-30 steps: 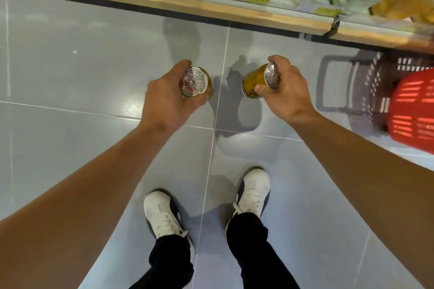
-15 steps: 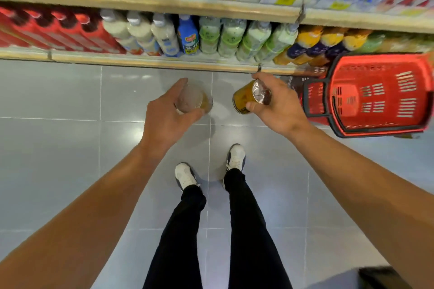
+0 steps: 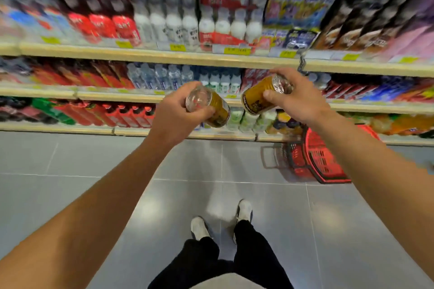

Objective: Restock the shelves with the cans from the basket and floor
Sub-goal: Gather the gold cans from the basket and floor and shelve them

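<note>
the left hand (image 3: 175, 118) fingers curl around one yellow can (image 3: 211, 108); the right hand (image 3: 297, 98) fingers grip another can (image 3: 260, 96), both tilted before the shelves (image 3: 164, 57).

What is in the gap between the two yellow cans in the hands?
In the head view nothing is held between the left can and the right can; through the gap only the shelf's bottles show, farther back.

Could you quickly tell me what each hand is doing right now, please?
Left hand: grips a can.
Right hand: grips another can.

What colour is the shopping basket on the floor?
Red, with a dark rim; the basket shows in the head view.
</note>
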Tool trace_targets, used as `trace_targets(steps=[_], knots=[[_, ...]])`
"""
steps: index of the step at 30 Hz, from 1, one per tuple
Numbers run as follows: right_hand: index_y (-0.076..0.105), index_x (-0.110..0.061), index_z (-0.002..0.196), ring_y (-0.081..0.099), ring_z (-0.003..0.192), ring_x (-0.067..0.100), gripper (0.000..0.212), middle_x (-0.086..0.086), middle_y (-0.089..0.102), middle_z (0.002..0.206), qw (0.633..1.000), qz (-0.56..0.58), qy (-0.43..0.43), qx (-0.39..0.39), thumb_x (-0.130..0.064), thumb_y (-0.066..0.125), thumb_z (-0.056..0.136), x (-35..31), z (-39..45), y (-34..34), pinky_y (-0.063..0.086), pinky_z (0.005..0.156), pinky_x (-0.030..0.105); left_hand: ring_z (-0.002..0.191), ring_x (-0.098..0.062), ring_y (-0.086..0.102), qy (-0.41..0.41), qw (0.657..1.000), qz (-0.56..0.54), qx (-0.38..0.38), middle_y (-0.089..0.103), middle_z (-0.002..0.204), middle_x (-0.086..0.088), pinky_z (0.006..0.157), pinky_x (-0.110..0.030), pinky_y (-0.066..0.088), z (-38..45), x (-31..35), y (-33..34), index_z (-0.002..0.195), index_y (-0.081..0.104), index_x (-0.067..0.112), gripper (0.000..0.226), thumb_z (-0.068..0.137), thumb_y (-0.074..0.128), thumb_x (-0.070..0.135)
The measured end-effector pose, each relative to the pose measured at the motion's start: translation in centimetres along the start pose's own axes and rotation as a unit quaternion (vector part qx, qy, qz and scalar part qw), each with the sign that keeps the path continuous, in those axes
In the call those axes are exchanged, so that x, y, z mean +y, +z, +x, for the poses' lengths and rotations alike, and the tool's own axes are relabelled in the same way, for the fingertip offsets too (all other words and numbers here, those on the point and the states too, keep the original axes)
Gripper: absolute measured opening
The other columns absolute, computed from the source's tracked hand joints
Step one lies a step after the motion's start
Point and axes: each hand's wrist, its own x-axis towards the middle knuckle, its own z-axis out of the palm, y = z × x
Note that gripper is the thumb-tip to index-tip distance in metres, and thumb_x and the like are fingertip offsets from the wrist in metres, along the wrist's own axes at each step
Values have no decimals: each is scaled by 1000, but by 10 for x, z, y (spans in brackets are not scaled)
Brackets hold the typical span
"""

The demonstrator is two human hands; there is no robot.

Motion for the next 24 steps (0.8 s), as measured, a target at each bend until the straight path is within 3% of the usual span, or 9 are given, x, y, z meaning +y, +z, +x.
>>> trace_targets(steps=[2, 4, 7, 9, 11, 17, 21, 24], knots=[[46, -26, 139, 46, 127, 24, 56, 0, 45, 143, 1000, 17, -15, 21, -37, 68, 88, -21, 1, -19, 43, 101, 40, 82, -12, 69, 7, 1000, -21, 10, 70, 97, 11, 75, -35, 58, 3, 20, -15, 122, 62, 34, 50, 76, 81, 27], [46, -26, 138, 47, 125, 24, 55, 0, 45, 142, 999, 28, -27, 36, -37, 67, 88, -40, 3, -37, 44, 101, 46, 89, -12, 69, 23, 999, -34, 9, 69, 103, 12, 74, -37, 60, 7, 41, -28, 125, 61, 33, 54, 76, 80, 28], [45, -25, 138, 44, 125, 21, 54, -1, 42, 143, 997, 5, -50, 66, -37, 66, 90, -69, 8, -64, 42, 98, 38, 91, -11, 65, 70, 997, -40, 16, 66, 107, 9, 70, -32, 61, 19, 76, -46, 124, 61, 32, 50, 78, 79, 27], [46, -27, 136, 48, 121, 23, 52, 0, 45, 139, 995, 18, -67, 76, -36, 67, 89, -87, 13, -81, 48, 93, 40, 95, -5, 61, 99, 994, -30, 31, 62, 110, 11, 76, -38, 60, 31, 98, -57, 128, 60, 30, 54, 77, 80, 32], [48, -28, 134, 54, 113, 25, 50, 0, 49, 131, 993, 22, -80, 88, -36, 68, 88, -103, 19, -97, 52, 88, 41, 92, -3, 62, 109, 993, -39, 38, 61, 116, 7, 71, -38, 61, 44, 116, -65, 133, 58, 28, 58, 79, 79, 32], [46, -26, 137, 47, 113, 16, 55, -6, 46, 129, 981, -23, -130, 140, -38, 68, 88, -136, 56, -139, 44, 91, 35, 86, -23, 69, 146, 986, -45, 64, 62, 117, 3, 69, -44, 61, 86, 156, -75, 129, 59, 30, 55, 78, 79, 32], [45, -23, 138, 49, 119, 20, 60, -1, 50, 135, 970, -45, -165, 173, -40, 69, 85, -156, 96, -161, 43, 98, 39, 104, -20, 61, 154, 984, -16, 89, 60, 115, 6, 84, -48, 56, 121, 170, -76, 127, 59, 35, 57, 74, 81, 39], [48, -24, 135, 50, 118, 18, 59, -1, 52, 135, 960, -74, -187, 193, -40, 70, 83, -172, 128, -171, 40, 90, 31, 106, -18, 61, 152, 983, -7, 101, 61, 116, 11, 85, -48, 56, 145, 181, -80, 124, 59, 40, 63, 65, 77, 53]])
